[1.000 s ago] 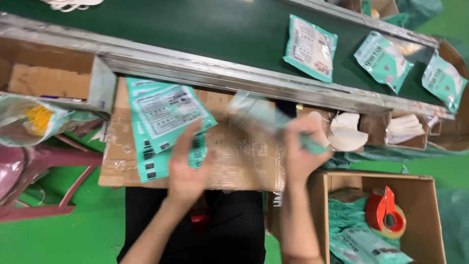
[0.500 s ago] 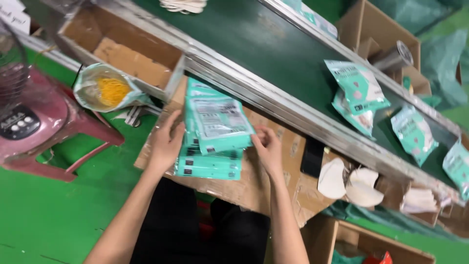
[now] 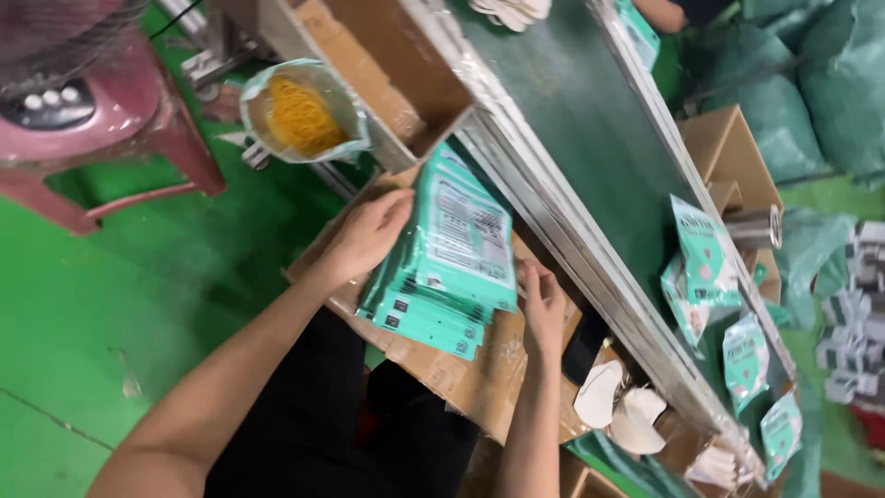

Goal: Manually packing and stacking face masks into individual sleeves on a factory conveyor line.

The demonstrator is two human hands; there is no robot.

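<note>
A: Looking down from the head camera, what do the hands grip?

B: A stack of teal packets (image 3: 449,263), flat pouches with white printed panels, fanned slightly at the lower edge. The stack lies on a sheet of brown cardboard (image 3: 479,378) over the person's lap, just beside the metal rail (image 3: 562,231) of the conveyor.

A: How does the left hand stand?

B: The left hand (image 3: 364,235) presses against the stack's left edge, fingers together and curled onto the packets, thumb side upward.

A: And the right hand?

B: The right hand (image 3: 542,304) meets the stack's right lower corner. Its fingers lie close together, tips touching the packets' edge; whether they clamp or merely push, I cannot tell.

A: What surrounds the stack?

B: The dark green conveyor belt (image 3: 590,120) runs diagonally past it, carrying more teal packets (image 3: 702,263) farther down. An open cardboard box (image 3: 387,65) sits at upper left, with a clear bag of yellow rubber bands (image 3: 300,115) hanging beside it. White moulded masks (image 3: 618,406) lie below the rail, near the right forearm. A pink plastic stool (image 3: 111,138) stands on the green floor (image 3: 83,323), well apart from the stack.
</note>
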